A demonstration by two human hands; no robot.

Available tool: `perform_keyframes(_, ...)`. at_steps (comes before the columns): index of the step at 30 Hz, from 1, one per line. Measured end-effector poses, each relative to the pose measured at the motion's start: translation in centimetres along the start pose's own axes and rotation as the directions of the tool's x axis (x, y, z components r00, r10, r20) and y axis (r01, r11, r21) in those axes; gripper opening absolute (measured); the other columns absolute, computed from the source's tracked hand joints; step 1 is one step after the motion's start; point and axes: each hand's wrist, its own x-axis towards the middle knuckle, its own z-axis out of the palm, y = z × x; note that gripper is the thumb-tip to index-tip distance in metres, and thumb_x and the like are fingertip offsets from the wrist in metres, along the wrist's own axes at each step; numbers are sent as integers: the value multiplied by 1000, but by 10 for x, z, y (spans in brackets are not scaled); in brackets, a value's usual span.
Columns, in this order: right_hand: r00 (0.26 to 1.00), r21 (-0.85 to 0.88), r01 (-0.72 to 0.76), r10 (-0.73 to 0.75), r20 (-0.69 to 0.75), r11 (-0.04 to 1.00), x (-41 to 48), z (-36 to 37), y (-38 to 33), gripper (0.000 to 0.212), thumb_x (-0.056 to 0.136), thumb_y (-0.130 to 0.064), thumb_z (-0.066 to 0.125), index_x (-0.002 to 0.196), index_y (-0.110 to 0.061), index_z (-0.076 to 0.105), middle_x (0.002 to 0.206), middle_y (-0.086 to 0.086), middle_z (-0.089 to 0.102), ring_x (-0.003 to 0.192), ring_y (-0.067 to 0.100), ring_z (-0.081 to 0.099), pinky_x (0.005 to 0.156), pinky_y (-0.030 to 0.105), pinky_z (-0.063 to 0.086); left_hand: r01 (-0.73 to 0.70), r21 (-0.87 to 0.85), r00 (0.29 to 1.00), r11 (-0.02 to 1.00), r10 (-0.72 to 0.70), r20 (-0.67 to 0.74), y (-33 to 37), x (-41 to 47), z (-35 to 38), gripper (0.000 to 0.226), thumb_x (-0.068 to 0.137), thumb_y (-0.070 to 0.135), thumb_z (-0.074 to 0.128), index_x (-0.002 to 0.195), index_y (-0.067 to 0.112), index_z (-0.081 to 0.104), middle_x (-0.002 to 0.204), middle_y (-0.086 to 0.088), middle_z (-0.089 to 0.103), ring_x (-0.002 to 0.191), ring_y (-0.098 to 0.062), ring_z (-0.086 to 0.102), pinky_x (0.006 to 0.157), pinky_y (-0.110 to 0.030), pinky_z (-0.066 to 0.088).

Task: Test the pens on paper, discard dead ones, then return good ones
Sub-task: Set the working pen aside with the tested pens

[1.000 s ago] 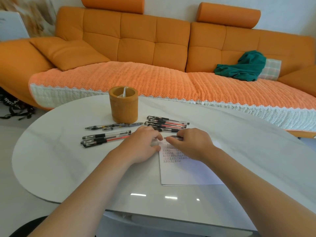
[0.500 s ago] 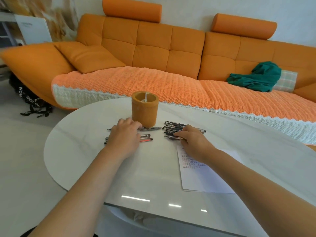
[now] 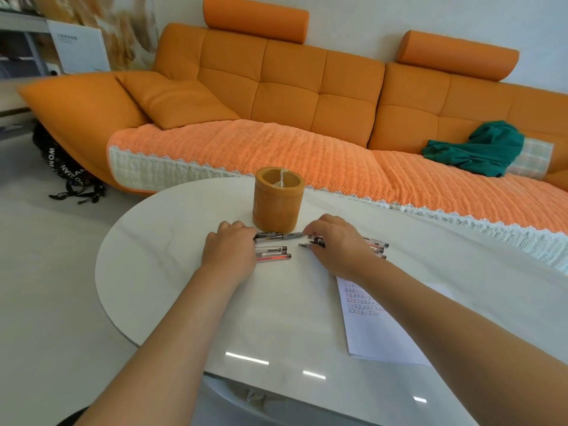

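Left hand (image 3: 229, 253) lies palm-down over the left row of pens (image 3: 273, 253) on the white table (image 3: 159, 259); right hand (image 3: 338, 244) covers the right heap of pens (image 3: 376, 245), at the end of one pen (image 3: 282, 236) lying just before the orange holder (image 3: 278, 199); whether either grip clasps a pen, I cannot tell; the paper (image 3: 375, 327) is partly hidden by the right forearm

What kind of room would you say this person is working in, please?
Most likely a home living room: a long orange sofa stands behind the white oval table, a green cloth lies on its seat, and a black bag sits on the floor.
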Motion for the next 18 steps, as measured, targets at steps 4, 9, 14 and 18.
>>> perform_keyframes(4,996,-97,88,-87,10,991,17,14,-16,32,99,-21,52,128,-26,61,121,0,65,108,25,56,91,38,44,-6,-10,1000,1000,6,6,-2,0,-1,32,103,21,41,128,28,60,122,-2,59,112,-24,48,88,-37,42)
perform_keyframes(9,997,-169,81,-78,25,982,26,23,-19,25,99,-27,55,124,-26,60,116,0,64,106,24,54,91,38,38,-13,-16,1000,1000,13,7,-2,-3,-2,31,103,23,42,128,28,59,124,-2,59,113,-24,48,86,-36,41)
perform_keyframes(14,996,-143,79,-72,49,987,25,25,-19,21,101,-26,53,120,-25,63,114,2,62,107,24,52,91,37,36,-12,18,1000,1000,12,-2,-1,-1,-2,31,103,24,43,128,28,59,124,-2,60,113,-24,49,88,-37,41)
perform_keyframes(18,998,-111,66,-68,-9,992,23,18,-18,21,102,-19,50,119,-22,62,111,3,59,107,26,49,91,37,34,-17,9,997,1000,18,-69,3,0,-1,32,103,28,43,131,28,57,129,-1,58,117,-24,49,93,-38,41)
